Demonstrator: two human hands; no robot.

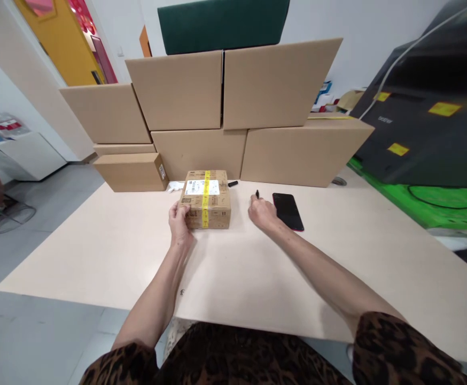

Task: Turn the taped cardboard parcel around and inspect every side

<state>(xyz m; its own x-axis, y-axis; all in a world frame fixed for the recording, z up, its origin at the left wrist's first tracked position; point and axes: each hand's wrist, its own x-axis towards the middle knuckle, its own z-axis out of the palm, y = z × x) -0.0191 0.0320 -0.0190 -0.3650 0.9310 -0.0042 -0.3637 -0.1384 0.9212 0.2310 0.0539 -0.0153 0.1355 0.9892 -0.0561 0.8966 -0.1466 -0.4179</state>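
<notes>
A small cardboard parcel rests on the table, with yellow tape down its middle and a white shipping label on top. My left hand grips its near left corner, thumb on the front and fingers along the side. To the right of the parcel, my right hand is closed around a slim black pen; only its dark end sticks up past the fingers. A smartphone with a dark screen lies just right of that hand. Behind the parcel's right edge is a short black object, partly hidden.
Several stacked cardboard boxes line the back of the table, topped by a dark green box. A lower brown box stands at back left, beside crumpled white material. A tape roll lies at back right.
</notes>
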